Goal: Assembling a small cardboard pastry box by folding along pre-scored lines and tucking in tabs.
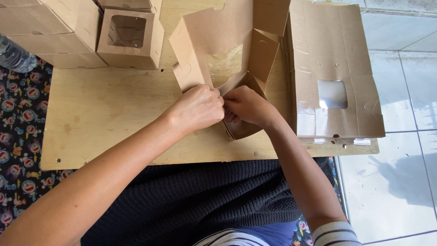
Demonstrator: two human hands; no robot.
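Observation:
A half-folded brown cardboard box (227,50) with a clear window lies on the wooden board (104,114). My left hand (196,109) and my right hand (248,105) meet at its near corner, fingers pinched on the box's flaps. Their fingertips touch each other at the fold. The near side wall (239,130) of the box shows under my right hand.
A stack of flat brown box blanks (334,68) with windows lies at the right of the board. Finished window boxes (129,38) stand at the back left, beside a plastic bottle (13,54). A patterned mat (20,118) is on the left, white floor tiles (400,159) on the right.

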